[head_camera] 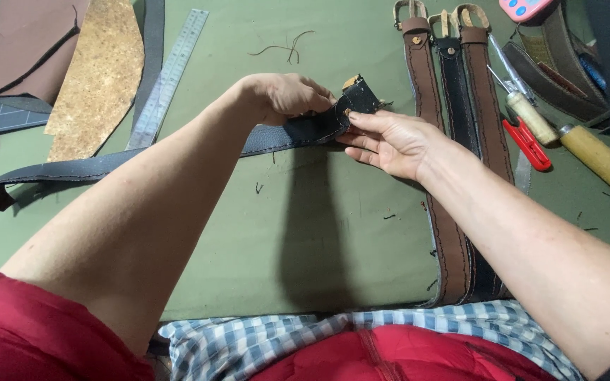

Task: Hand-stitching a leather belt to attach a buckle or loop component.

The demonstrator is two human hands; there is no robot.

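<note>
A long black leather belt (pixel 93 168) lies across the green table (pixel 319 233), running from the left edge to the middle. Its folded buckle end (pixel 359 97) is raised between both hands. My left hand (pixel 287 95) grips that end from above and behind. My right hand (pixel 390 137) pinches it from the right, thumb and forefinger on the fold by a small rivet, the other fingers spread under the strap.
Three finished belts (pixel 453 92), two brown and one black, lie side by side on the right. Beyond them are a red-handled tool (pixel 527 144) and wooden-handled tools (pixel 591 152). A metal ruler (pixel 167 77) and leather pieces (pixel 97 77) lie at the left.
</note>
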